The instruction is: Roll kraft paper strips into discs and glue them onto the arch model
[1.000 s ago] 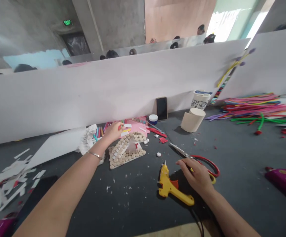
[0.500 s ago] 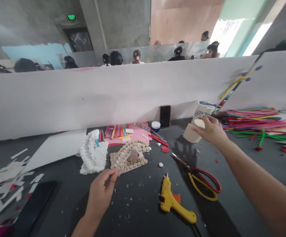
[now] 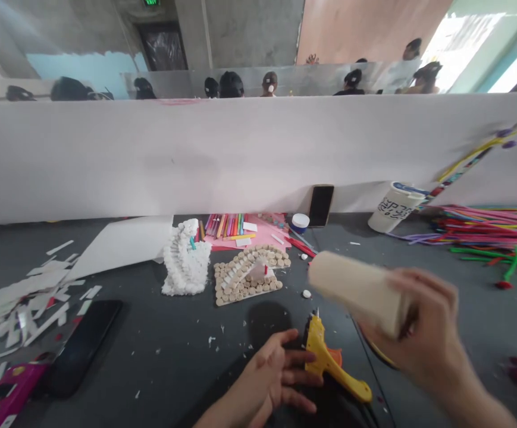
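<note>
1. While the right hand grips a cream roll by its near end, the roll is tilted nearly level, its far end pointing left; motion blurs it a little.
2. The roll is above the dark table, to the right of the glue gun, and covers part of what lies behind it.
3. The left hand is spread, fingers apart and reaching toward the yellow glue gun. 2 or more fingertips overlap its body; I cannot tell whether they touch it.
4. The glue gun lies on its side, nozzle pointing away, orange trigger on the right.
5. Beyond the left hand sits a model covered in round beige discs, with a curved stair; just left of it stands a white, rough-textured model.
6. Behind these 2 models, a row of coloured pens lies by pink paper.
7. Farther back, 1 phone leans upright against the white panel, with a small blue-and-white pot beside it and a patterned cup to the right.
8. On the left, paper scraps lie near a 2nd phone, which is flat.
</note>
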The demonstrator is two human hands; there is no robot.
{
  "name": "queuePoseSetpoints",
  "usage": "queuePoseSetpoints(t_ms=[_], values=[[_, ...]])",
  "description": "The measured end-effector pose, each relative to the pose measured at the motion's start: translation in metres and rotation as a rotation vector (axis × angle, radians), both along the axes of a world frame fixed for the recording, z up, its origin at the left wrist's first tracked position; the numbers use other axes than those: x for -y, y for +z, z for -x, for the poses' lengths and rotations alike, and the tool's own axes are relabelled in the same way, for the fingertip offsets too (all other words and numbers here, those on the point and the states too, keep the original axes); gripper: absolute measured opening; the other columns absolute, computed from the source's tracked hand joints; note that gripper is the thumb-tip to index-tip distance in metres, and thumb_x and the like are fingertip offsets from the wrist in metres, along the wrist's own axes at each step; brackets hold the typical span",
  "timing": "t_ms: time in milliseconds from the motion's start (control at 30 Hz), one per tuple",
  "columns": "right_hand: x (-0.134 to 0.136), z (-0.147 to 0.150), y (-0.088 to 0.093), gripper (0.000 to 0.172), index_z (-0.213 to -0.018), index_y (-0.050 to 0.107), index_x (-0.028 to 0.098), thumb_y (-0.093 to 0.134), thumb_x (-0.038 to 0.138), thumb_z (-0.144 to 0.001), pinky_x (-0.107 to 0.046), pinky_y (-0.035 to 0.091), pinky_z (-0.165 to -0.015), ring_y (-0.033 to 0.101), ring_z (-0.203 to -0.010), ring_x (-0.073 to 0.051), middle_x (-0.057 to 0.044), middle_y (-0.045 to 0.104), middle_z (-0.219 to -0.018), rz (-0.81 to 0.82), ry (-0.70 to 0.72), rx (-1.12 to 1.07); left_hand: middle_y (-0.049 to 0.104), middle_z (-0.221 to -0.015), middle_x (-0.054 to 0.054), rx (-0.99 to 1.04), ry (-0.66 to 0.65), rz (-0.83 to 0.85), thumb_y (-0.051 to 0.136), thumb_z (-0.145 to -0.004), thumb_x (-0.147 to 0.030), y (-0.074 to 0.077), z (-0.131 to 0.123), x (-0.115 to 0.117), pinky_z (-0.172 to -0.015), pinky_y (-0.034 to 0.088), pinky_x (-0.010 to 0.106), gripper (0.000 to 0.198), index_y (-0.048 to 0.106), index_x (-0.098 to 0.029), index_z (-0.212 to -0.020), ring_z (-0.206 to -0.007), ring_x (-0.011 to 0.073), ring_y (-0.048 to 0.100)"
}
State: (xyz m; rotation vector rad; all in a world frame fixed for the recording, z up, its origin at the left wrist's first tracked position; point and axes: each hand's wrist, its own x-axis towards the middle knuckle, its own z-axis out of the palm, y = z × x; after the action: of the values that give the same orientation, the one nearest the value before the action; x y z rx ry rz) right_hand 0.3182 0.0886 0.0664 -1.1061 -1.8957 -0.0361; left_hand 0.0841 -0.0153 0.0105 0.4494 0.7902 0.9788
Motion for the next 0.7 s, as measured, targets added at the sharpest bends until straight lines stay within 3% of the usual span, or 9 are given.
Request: queuePoseSetpoints(t_ms=[67, 133, 233, 300, 400, 500, 600, 700], values=[[0.047, 0.025, -0.017, 0.048, -0.120, 0.046, 0.033, 0.070, 0.027, -0.079, -0.053, 0.053, -0.089, 0.054, -0.116, -0.035, -0.013, 0.045, -0.121, -0.026, 0.169, -0.006, 0.064, -0.124, 0.019, 0.133, -0.010, 0.035, 0.063, -0.070, -0.074, 0.008, -0.009, -0.007, -0.069, 0.055, 0.040, 0.076, 0.054, -0.024, -0.126, -0.103, 0.0332, 0.067], [0.078, 0.041, -0.037, 0.041, -0.112, 0.049, 0.031, 0.067, 0.016, -0.079, -0.048, 0.054, -0.090, 0.050, -0.123, -0.033, -0.011, 0.045, -0.122, -0.020, 0.327, 0.014, 0.065, -0.123, 0.018, 0.147, 0.022, 0.042, 0.060, -0.074, -0.073, 0.016, -0.011, -0.009, -0.078, 0.054, 0.040, 0.072, 0.056, -0.023, -0.124, -0.107, 0.0323, 0.065], [0.100, 0.049, -0.061, 0.046, -0.118, 0.052, 0.029, 0.073, 0.033, -0.077, -0.048, 0.055, -0.093, 0.047, -0.127, -0.036, -0.013, 0.045, -0.133, 0.204, 0.430, 0.013, 0.063, -0.128, 0.012, -0.021, 0.175, -0.010, 0.066, -0.078, -0.061, 0.021, -0.008, -0.003, -0.093, 0.049, 0.037, 0.064, 0.052, -0.025, -0.128, -0.116, 0.0276, 0.061], [0.106, 0.051, -0.070, 0.055, -0.128, 0.049, 0.028, 0.070, 0.046, -0.080, -0.046, 0.056, -0.092, 0.049, -0.128, -0.037, -0.016, 0.044, -0.139, 0.403, 0.449, -0.147, 0.060, -0.133, 0.010, -0.230, 0.255, -0.140, 0.070, -0.077, -0.055, 0.021, -0.003, 0.004, -0.100, 0.045, 0.036, 0.065, 0.049, -0.025, -0.131, -0.121, 0.0268, 0.057], [0.113, 0.056, -0.077, 0.058, -0.138, 0.036, 0.030, 0.061, 0.044, -0.088, -0.042, 0.056, -0.092, 0.055, -0.125, -0.032, -0.016, 0.051, -0.139, 0.716, 0.418, -0.485, 0.059, -0.136, 0.010, -0.488, 0.239, -0.323, 0.069, -0.078, -0.052, 0.019, 0.001, 0.014, -0.103, 0.044, 0.036, 0.064, 0.049, -0.025, -0.133, -0.124, 0.0273, 0.054], [0.118, 0.066, -0.079, 0.065, -0.141, 0.031, 0.031, 0.063, 0.043, -0.087, -0.041, 0.053, -0.095, 0.055, -0.127, -0.028, -0.014, 0.052, -0.142, 0.906, 0.369, -0.722, 0.066, -0.123, 0.010, -0.660, 0.230, -0.316, 0.054, -0.087, -0.055, 0.020, 0.003, 0.017, -0.095, 0.048, 0.036, 0.047, 0.058, -0.023, -0.121, -0.113, 0.0265, 0.060], [0.123, 0.074, -0.077, 0.074, -0.145, 0.037, 0.030, 0.068, 0.049, -0.080, -0.040, 0.051, -0.097, 0.051, -0.131, -0.029, -0.010, 0.051, -0.146, 1.124, 0.372, -1.039, 0.072, -0.104, 0.011, -0.793, 0.293, -0.260, 0.046, -0.090, -0.057, 0.026, 0.007, 0.014, -0.085, 0.051, 0.036, 0.045, 0.066, -0.019, -0.104, -0.097, 0.0269, 0.065], [0.124, 0.080, -0.070, 0.068, -0.134, 0.057, 0.026, 0.069, 0.058, -0.075, -0.041, 0.052, -0.093, 0.062, -0.116, -0.032, -0.009, 0.069, -0.124, 1.375, 0.454, -1.370, 0.072, -0.088, 0.009, -0.942, 0.398, -0.292, 0.052, -0.085, -0.056, 0.040, 0.017, 0.010, -0.082, 0.051, 0.034, 0.044, 0.068, -0.016, -0.092, -0.089, 0.0262, 0.065]])
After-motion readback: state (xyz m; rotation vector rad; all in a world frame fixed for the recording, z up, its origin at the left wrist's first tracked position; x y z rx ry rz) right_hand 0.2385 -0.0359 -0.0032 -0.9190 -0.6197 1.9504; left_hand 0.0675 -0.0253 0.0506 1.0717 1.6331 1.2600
